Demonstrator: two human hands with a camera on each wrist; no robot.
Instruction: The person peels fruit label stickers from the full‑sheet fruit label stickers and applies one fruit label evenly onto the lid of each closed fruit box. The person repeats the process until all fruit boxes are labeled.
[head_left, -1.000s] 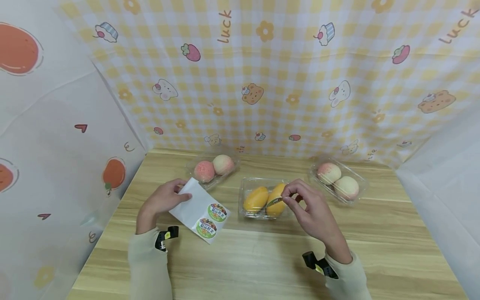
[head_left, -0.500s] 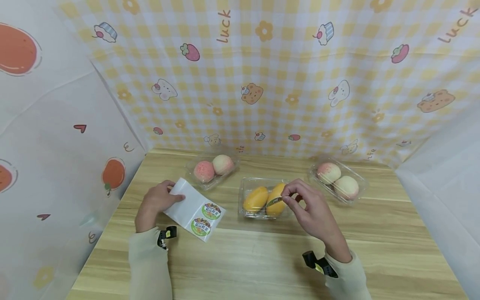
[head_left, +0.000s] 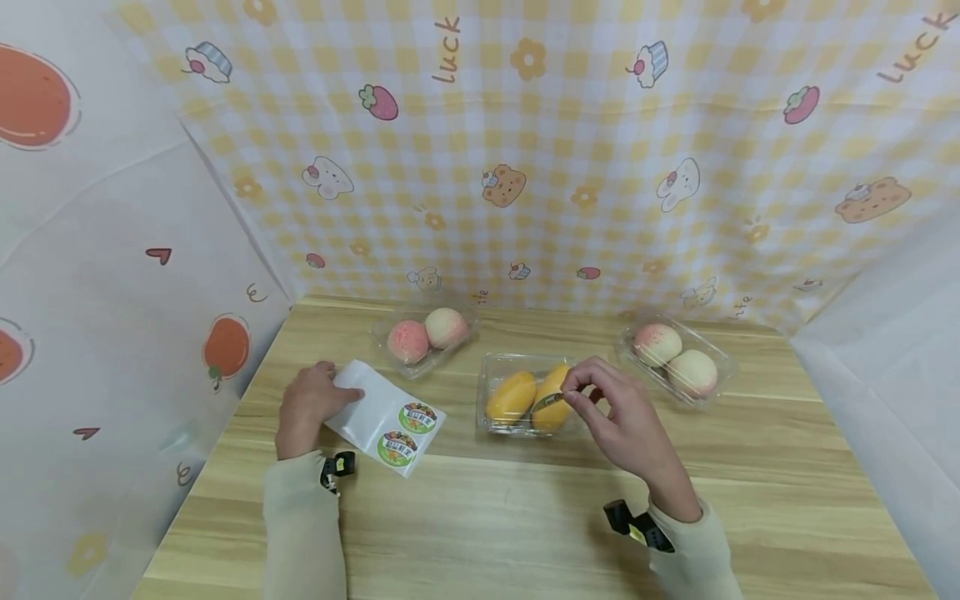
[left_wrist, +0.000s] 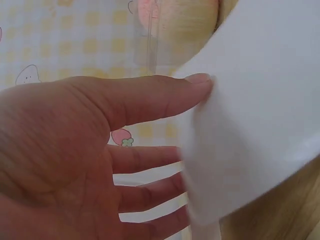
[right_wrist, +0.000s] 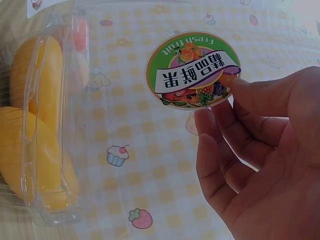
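Observation:
My right hand (head_left: 617, 419) pinches an oval fruit sticker (right_wrist: 194, 70) by its edge, between thumb and fingertips. In the head view the sticker appears nearly edge-on, above a clear plastic box (head_left: 491, 363) that holds two yellow mangoes (head_left: 512, 398). On the left, my left hand (head_left: 311, 407) holds a white sticker sheet (head_left: 367, 406) at its upper left part, thumb on top and fingers behind it. Two round stickers (head_left: 397, 448) show on the sheet's lower right part. In the left wrist view the sheet's pale surface (left_wrist: 260, 100) reaches away from my thumb.
At the back left stands a clear box with two peaches (head_left: 408, 342). Another clear box with two peaches (head_left: 692, 373) is at the back right. A checked cloth (head_left: 555, 242) hangs behind the wooden table (head_left: 510, 533), and a white cloth (head_left: 112, 333) on the left.
My left hand has shifted a little to the left with the sticker sheet, away from the mango box. My right hand and its sticker have stayed nearly still.

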